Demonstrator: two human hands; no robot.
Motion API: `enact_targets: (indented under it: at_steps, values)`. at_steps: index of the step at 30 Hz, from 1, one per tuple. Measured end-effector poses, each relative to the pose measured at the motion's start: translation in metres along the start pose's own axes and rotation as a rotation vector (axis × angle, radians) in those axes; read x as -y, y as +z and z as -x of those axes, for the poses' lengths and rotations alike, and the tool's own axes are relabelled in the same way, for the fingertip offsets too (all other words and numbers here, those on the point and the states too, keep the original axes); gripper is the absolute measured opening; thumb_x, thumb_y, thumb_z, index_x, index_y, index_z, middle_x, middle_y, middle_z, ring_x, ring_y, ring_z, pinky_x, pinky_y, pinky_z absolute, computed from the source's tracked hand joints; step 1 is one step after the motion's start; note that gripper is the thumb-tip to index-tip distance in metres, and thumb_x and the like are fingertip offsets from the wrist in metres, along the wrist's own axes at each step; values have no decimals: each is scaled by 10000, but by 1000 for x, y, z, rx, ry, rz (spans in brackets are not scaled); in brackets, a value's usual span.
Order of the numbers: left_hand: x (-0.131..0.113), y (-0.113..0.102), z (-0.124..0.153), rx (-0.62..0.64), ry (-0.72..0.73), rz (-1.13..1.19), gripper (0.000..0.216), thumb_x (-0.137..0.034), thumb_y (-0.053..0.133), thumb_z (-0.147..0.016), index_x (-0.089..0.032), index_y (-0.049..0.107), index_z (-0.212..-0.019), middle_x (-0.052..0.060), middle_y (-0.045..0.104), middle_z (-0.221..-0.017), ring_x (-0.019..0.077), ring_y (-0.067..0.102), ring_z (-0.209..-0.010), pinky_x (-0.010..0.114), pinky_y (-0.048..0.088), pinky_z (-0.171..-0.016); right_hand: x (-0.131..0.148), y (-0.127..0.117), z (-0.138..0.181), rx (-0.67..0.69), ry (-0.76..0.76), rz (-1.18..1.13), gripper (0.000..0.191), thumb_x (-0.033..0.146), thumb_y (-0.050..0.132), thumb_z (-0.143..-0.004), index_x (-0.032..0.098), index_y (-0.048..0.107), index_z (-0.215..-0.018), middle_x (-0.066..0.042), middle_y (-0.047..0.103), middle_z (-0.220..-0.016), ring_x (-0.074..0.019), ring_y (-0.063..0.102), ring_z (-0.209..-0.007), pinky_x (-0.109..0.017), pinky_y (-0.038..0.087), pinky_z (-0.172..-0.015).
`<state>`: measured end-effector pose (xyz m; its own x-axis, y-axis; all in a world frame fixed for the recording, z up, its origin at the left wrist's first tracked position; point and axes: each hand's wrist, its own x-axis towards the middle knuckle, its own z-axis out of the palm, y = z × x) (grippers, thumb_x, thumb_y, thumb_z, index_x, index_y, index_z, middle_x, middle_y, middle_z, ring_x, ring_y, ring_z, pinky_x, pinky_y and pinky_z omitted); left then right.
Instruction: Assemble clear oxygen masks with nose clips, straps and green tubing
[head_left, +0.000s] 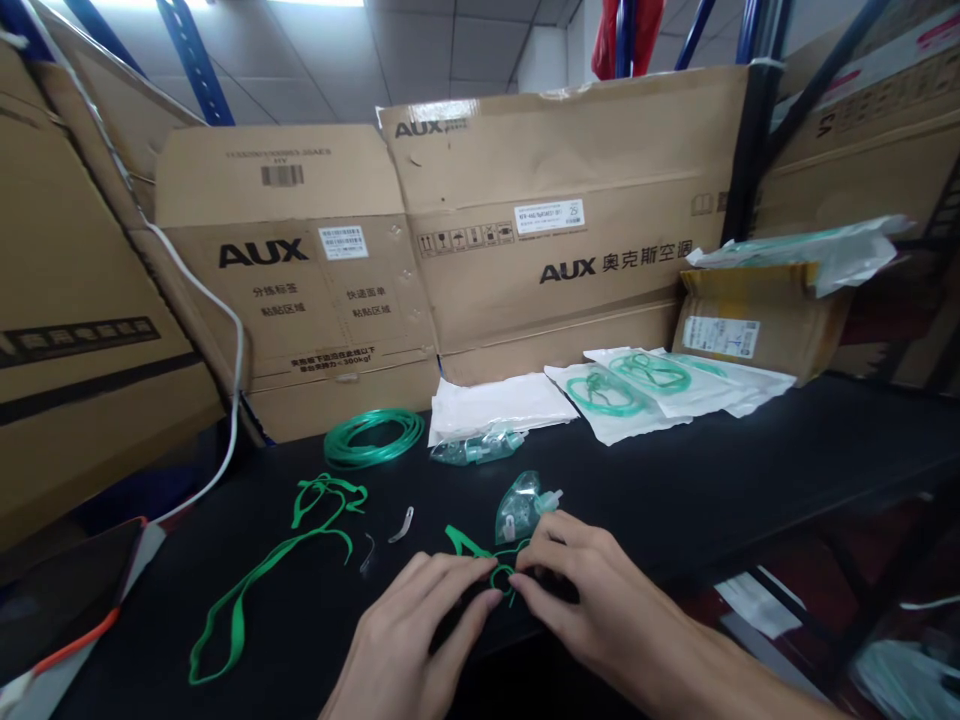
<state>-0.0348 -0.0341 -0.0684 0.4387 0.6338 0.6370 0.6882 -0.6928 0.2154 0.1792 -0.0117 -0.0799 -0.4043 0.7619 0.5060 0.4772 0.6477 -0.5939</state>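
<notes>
Left hand [420, 640] and right hand [592, 600] are meeting fingertip to fingertip, both pinching a thin green strap [461, 543] that's trailing off left. Just beyond, a clear mask [517, 505] is lying tilted on the table [750, 480], port pointing right. Fingers are hiding where the two join. A second strap [247, 590] and a tubing coil [373, 437] are sitting further left.

AUX on left carton [300, 290], AUX 奥克斯空调 on right carton [570, 200]

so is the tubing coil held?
No, the tubing coil lies on the table, away from left hand and right hand pinching the green strap.
</notes>
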Motion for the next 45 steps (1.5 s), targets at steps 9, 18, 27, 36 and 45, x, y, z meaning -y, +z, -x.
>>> enact_targets:
  at_steps: [9,18,27,36,45]
  values:
    - [-5,6,-10,153,-177,91,220,-251,563,-1025,-323,744,-1128,-27,724,-980,140,724,-841,200,564,-754,2,-3,-3,-23,-72,-17,128,90,647,-922,169,725,-858,-26,648,-851,-159,632,-749,-268,514,-681]
    - [-3,7,-10,102,-283,89,165,-344,593,-1015,-293,734,-946,-39,696,-840,128,587,-611,214,504,-625,-7,-41,-32,148,-218,275,274,213,576,-1025,204,693,-1272,-125,626,-1409,-316,552,-1325,-527,498,-1085]
    - [0,4,-6,14,-312,197,191,-339,592,-1013,-291,777,-1027,-20,705,-863,118,614,-630,194,498,-581,-24,-31,-54,81,-23,42,370,343,603,-1028,272,634,-1390,-79,638,-1446,-282,544,-1389,-514,437,-1166]
    - [5,6,-7,-18,-356,262,187,-393,649,-975,-292,804,-1001,-15,689,-798,125,593,-614,207,478,-551,-6,-15,-24,23,234,-873,435,508,716,-922,207,633,-1226,-17,680,-871,-170,700,-703,-268,607,-539]
    - [9,8,-6,-18,-361,283,181,-371,651,-975,-294,806,-1026,-15,691,-814,123,618,-634,203,482,-546,-6,-16,-18,62,204,-839,382,454,699,-955,206,682,-1245,-23,700,-893,-109,643,-600,-252,594,-593]
